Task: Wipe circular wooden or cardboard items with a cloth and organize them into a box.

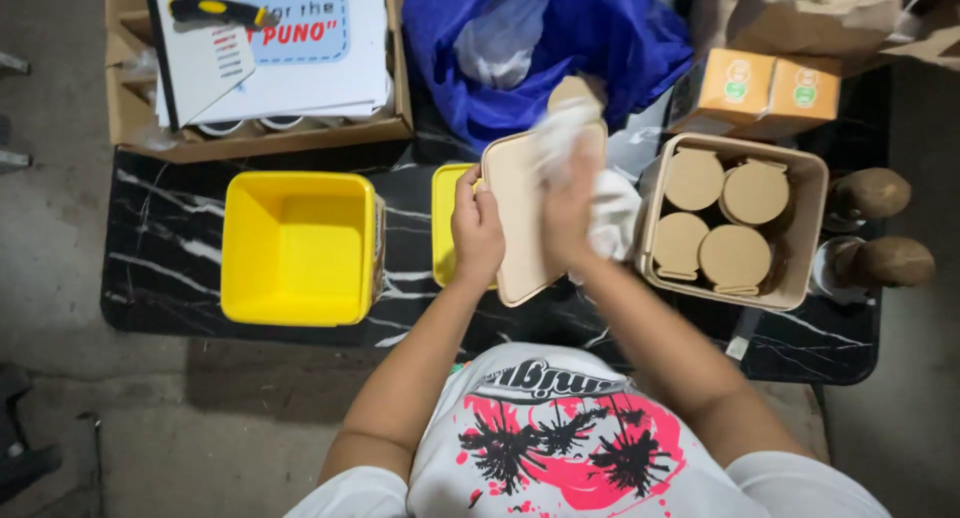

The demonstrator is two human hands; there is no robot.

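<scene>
Beige lid (518,223): held above the counter (170,238), tilted on edge between the two hands, directly in front of the person.

Head view:
- Left hand (476,228): fingers clenched around the lid's left edge. This grip braces the lid so its broad face stays presented to the other hand.
- Right hand (570,203): grasping a crumpled white cloth (610,213) and pressing it flat against the lid's face, as for wiping. Motion blur hides the fingertips.
- Yellow container (297,246): open, upright, standing on the counter well to the left of the hands.
- Second yellow container (447,218): just behind the left hand, largely hidden by the hand and the lid.
- Beige bin (805,228): on the counter just right of the cloth, holding four round beige lids (735,253) stacked close together.
- Cardboard box (130,108): at the far edge, carrying printed sheets and a utility knife (215,10) with a yellow and black handle.
- Blue bag (600,38): beyond the hands. Two orange cartons (768,90) lie to its right.
</scene>
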